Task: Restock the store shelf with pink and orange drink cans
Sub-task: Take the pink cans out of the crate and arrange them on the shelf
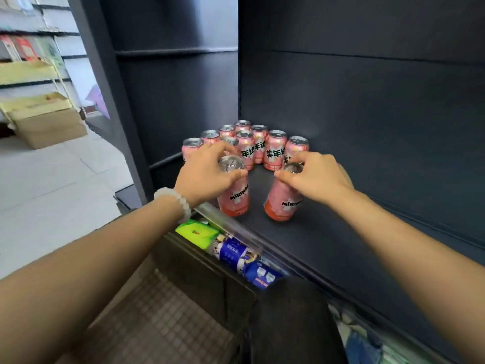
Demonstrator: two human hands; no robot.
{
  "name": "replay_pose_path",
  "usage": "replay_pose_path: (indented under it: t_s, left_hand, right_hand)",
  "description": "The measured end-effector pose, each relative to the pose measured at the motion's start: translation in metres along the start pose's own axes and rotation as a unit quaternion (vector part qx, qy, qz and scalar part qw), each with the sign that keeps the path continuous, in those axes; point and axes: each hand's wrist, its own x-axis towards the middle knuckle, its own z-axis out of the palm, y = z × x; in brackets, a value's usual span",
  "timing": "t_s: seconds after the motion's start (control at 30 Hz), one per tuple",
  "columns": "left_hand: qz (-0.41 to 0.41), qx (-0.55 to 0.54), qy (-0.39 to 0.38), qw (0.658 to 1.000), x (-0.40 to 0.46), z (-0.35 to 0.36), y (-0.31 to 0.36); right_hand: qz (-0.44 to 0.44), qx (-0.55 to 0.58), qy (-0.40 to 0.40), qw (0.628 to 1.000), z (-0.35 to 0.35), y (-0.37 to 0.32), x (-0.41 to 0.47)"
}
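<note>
Two pink and orange drink cans stand upright near the front edge of a dark shelf point(315, 232). My left hand point(204, 174) grips the left can point(233, 198) by its top rim. On the right can point(282, 203), my right hand point(315, 177) holds the top the same way. Behind them, several more pink cans point(273, 151) stand grouped in the shelf's back left corner, labels facing forward. A white bead bracelet circles my left wrist.
The shelf below holds green and blue packets point(236, 248). A dark upright panel point(126, 127) bounds the shelf on the left. Cardboard boxes point(47, 124) sit on the tiled floor at far left. A woven basket point(157, 324) lies below my arms.
</note>
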Motion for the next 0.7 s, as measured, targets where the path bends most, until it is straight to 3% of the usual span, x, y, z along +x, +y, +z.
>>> replay_pose_path:
  t_s: [0.27, 0.7]
  left_hand:
    - [0.04, 0.08, -0.037, 0.995, 0.074, 0.059, -0.002]
    - [0.024, 0.068, -0.099, 0.992, 0.154, 0.107, -0.029]
  right_hand:
    - [0.041, -0.036, -0.02, 0.998, 0.022, 0.041, 0.061]
    - [0.033, -0.07, 0.04, 0.996, 0.05, 0.047, 0.138]
